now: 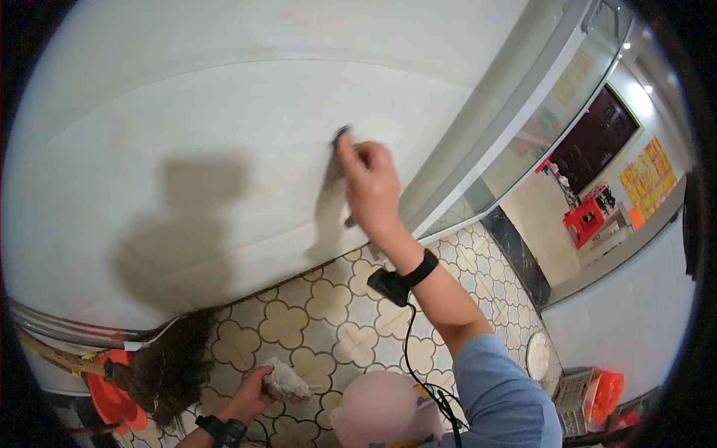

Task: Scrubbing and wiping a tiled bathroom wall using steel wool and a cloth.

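Right hand (371, 183): fingers curled tight on small dark object (341, 136), kind unclear, at white wall (261, 104); can't tell if touching. Left hand (250, 399): fingers closed round crumpled whitish cloth (287, 381), above tiled floor (328, 300). Black cable (406, 340) hangs from right wrist, crowding pink round thing (377, 407). Glass door (538, 134) bounds right side. Dark-bristled broom (175, 366), red plastic thing (119, 403) at lower left.
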Tool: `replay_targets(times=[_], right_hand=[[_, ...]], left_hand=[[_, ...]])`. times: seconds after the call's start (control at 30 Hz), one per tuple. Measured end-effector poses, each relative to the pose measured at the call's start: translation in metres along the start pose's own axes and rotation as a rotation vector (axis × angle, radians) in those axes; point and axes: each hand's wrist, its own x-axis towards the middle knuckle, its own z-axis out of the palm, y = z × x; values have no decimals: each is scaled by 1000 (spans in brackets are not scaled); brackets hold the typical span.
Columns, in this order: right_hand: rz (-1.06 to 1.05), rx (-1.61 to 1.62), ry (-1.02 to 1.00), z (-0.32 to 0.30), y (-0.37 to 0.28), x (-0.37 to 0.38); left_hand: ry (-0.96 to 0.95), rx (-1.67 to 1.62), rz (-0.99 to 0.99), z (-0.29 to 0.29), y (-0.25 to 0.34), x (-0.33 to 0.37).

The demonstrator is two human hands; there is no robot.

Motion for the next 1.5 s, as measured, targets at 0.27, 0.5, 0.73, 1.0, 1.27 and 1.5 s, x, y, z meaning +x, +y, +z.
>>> replay_targets(times=[0.27,0.5,0.73,1.0,1.27,1.5], right_hand=[[192,-122,384,-28,81,43],[-38,-121,191,-34,66,38],[93,-126,232,-26,56,33],[202,-32,327,-33,79,40],[-157,-113,136,-33,5,45],[-16,-94,210,-12,-16,31]], left_hand=[[-15,-363,-257,-31,-36,44],[13,-327,-206,-17,-24,30],[4,-359,-201,-11,-17,24],[-12,-300,-160,-7,-11,18],[-16,-286,-160,2,-2,5],[-10,-276,-131,2,2,6]])
